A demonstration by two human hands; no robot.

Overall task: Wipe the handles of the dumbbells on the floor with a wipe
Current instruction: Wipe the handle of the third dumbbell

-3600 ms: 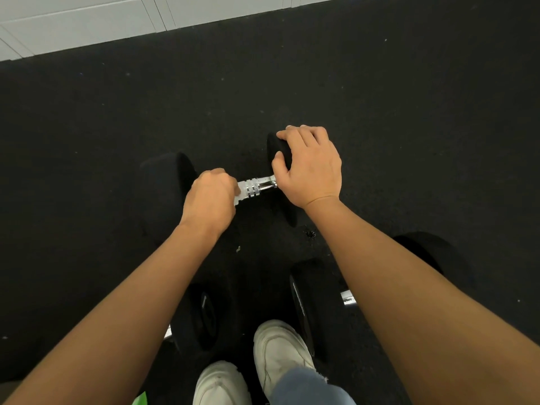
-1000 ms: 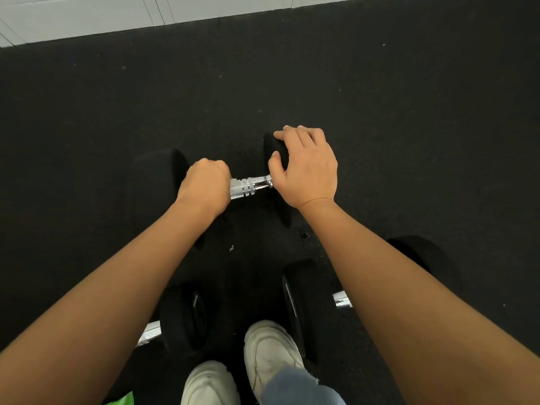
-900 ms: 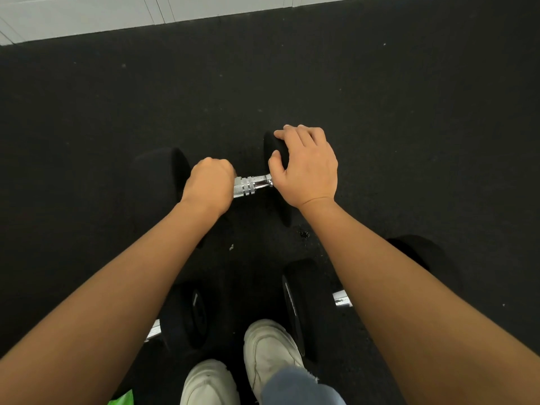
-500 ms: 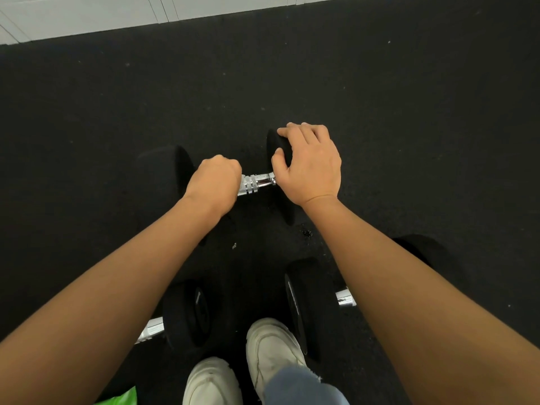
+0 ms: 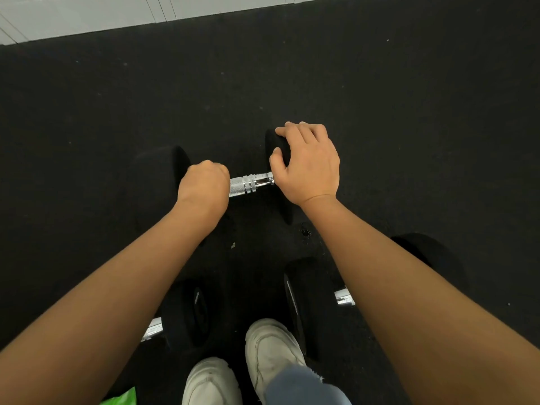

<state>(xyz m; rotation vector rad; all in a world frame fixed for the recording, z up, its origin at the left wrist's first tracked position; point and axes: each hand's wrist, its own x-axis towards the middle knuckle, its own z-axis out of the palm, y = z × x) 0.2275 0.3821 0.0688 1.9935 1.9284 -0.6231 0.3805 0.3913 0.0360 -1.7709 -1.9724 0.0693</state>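
Dumbbell [image 5: 159, 173] at twelve o'clock from the shoes [image 5: 271, 346] lies on the floor [image 5: 409, 127], surely heavy and rigid, its knurled handle [image 5: 248, 185] wrapped by the left hand [image 5: 204, 185] (wipe hidden, if there), the right hand [image 5: 308, 166] clasping the three-o'clock head [image 5: 276, 147] to steady it.

Black speckled floor [image 5: 380, 112] carries far dumbbell [image 5: 248, 185], near-left dumbbell [image 5: 190, 311], near-right dumbbell [image 5: 306, 302], white shoes [image 5: 271, 346].

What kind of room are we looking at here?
Likely a gym's weights area: a far dumbbell, a near left dumbbell and a near right dumbbell lie on dark rubbery floor beside a pale wall.
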